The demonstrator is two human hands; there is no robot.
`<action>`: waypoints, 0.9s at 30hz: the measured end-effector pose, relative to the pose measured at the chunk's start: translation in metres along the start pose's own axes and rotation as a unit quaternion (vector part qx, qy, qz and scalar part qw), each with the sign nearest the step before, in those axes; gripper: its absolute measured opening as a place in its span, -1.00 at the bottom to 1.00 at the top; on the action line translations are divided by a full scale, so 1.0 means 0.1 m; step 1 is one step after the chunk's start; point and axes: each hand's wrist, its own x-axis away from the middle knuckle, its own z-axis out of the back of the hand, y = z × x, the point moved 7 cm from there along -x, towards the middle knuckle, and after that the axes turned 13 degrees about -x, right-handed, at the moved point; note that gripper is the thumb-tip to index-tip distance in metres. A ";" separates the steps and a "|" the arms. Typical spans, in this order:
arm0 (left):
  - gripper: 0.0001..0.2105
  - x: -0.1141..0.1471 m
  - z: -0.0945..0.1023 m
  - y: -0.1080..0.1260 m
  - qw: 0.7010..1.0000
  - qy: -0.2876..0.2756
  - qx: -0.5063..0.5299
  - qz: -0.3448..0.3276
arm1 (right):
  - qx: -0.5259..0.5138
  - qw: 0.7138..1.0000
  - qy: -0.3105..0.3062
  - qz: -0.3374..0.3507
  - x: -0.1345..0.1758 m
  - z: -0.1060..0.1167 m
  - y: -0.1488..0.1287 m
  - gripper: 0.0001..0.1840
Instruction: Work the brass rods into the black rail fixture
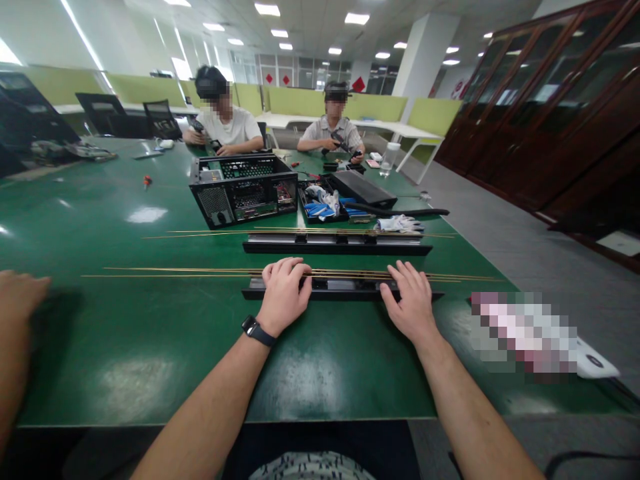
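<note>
In the head view my left hand (286, 293), with a dark watch on its wrist, curls over the left part of the near black rail (345, 293). Its bent fingers lie across several thin brass-coloured rods (175, 271), with the thumb on the near side. My right hand (411, 300) rests at the rail's right part, fingers stretched and thumb apart, touching the rods. The rods run lengthwise along the rail and stick out past both its ends. Behind it a second black rail (335, 249) lies parallel, with similar thin rods (210, 233) on it.
Beyond the rails stand an opened computer case (245, 190) and a black tray holding blue-white gloves (323, 203). Another glove (400, 224) lies nearby. Two people sit across the green table (150, 333). Someone's arm (15, 320) reaches in at left. A pixelated item (525, 337) lies right.
</note>
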 end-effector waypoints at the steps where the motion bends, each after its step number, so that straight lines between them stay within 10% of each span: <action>1: -0.90 0.00 -0.02 0.00 1.000 -0.003 0.000 -0.003 | -0.001 1.000 -0.001 -0.001 0.00 0.00 0.00 -0.48; 27: -0.91 0.00 0.02 0.01 1.000 -0.011 -0.003 -0.001 | 0.000 1.000 0.004 -0.005 -0.01 0.01 -0.02 -0.48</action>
